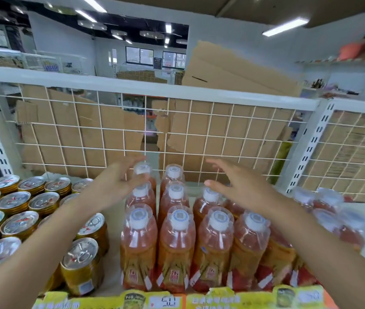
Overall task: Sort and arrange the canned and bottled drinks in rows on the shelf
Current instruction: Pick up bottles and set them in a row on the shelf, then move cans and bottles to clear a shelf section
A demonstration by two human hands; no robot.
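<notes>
Orange bottled drinks [178,244] with white caps stand in rows on the shelf [355,219], reaching back toward the wire grid. Gold cans [18,224] with silver pull-tab lids fill the shelf's left side. My left hand [114,184] hovers with straight fingers beside the back-left bottle [142,172], its fingertips near the cap. My right hand [241,184] is spread above the third row, its thumb just over a bottle cap [210,195]. Neither hand holds anything. More bottles [333,215], blurred, stand right of my right forearm.
A white wire grid [154,134] backed by cardboard closes the shelf's rear, with slotted uprights [310,148] at both sides. Yellow price labels [166,301] line the front edge. Bare shelf shows at the far right.
</notes>
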